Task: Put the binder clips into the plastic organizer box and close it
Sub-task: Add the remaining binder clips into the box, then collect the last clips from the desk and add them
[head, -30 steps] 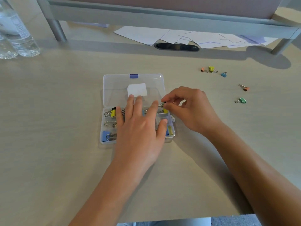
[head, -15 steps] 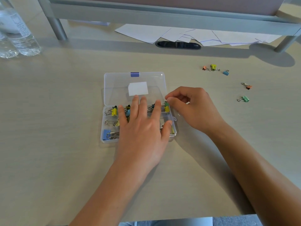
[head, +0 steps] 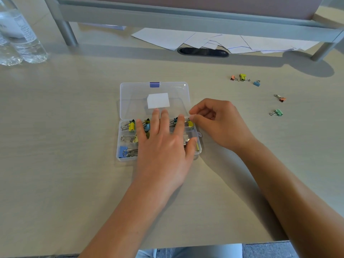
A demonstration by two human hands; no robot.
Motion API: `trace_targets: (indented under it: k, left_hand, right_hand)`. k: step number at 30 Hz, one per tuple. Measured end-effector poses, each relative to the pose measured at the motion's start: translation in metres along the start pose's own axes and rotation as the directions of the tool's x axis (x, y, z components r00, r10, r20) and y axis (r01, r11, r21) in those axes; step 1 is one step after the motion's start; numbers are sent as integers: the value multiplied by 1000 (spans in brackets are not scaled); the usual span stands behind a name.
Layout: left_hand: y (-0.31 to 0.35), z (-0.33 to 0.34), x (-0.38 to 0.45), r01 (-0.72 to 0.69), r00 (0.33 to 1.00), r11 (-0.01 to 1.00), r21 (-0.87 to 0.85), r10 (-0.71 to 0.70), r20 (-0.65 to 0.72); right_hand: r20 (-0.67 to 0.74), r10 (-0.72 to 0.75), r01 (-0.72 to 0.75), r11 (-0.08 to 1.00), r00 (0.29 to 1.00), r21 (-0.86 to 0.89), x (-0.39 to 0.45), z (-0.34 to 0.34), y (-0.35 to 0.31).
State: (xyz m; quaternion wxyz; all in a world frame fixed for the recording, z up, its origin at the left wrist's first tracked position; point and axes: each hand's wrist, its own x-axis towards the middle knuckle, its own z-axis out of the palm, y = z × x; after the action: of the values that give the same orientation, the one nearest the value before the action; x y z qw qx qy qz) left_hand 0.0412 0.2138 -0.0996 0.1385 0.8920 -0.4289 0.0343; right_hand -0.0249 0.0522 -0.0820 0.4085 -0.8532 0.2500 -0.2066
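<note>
No text can be read anywhere. The water bottle (head: 24,34) at far left carries a label with fine print, probably ingredients or similar, too blurred to make out. The white sticker (head: 158,100) on the organizer box lid (head: 130,97) looks blank.

I see a clear plastic organizer box (head: 128,159) with a blue latch (head: 154,84) on its lid and a white label (head: 158,100). Inside it lie yellow binder clips (head: 131,126) and blue binder clips (head: 122,151) with silver wire handles. Toward the right edge of the pale beige wood-grain desk (head: 55,127) sit an orange clip (head: 232,77), a yellow clip (head: 242,77), a blue clip (head: 256,83), another orange clip (head: 282,99) and a green clip (head: 278,112). White papers (head: 167,37) with faint purple lines lie at the far edge.
</note>
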Motion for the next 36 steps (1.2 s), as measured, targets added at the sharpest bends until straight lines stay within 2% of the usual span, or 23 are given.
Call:
trace_targets:
  k: [3,9,15,20,24,28,30,33,36]
  left_hand:
    - [0,0,0,3,1000,1000,0,-3,0]
    - [0,-1,0,-1,1000,1000,9,1,12]
    - [14,-12,5,14,1000,998,-62,-15,-12]
    - [63,-21,29,-75,996,986,-150,82,43]
    - [104,-14,59,-134,988,970,-204,146,47]
    - [130,-5,101,-102,982,970,-222,135,135]
    - [141,0,124,-77,977,966,-246,122,174]
    - [152,11,159,-84,976,977,-195,119,180]
    - [157,23,190,-79,974,988,-134,105,201]
  right_hand:
    - [-17,71,-71,997,997,12,4,1,-1]
    - [-58,106,-106,994,993,-3,3,5,-4]
    - [-93,206,-198,977,974,83,-8,-18,-3]
    - [-202,314,-302,949,928,88,-27,-64,13]
    - [-334,394,-377,919,856,119,-37,-104,36]
    - [-445,407,-440,897,798,32,-37,-131,63]
    - [-441,410,-484,873,798,-65,-33,-140,78]
    - [-402,410,-530,810,818,-252,-22,-144,92]
    - [-396,394,-527,787,830,-322,-9,-146,101]
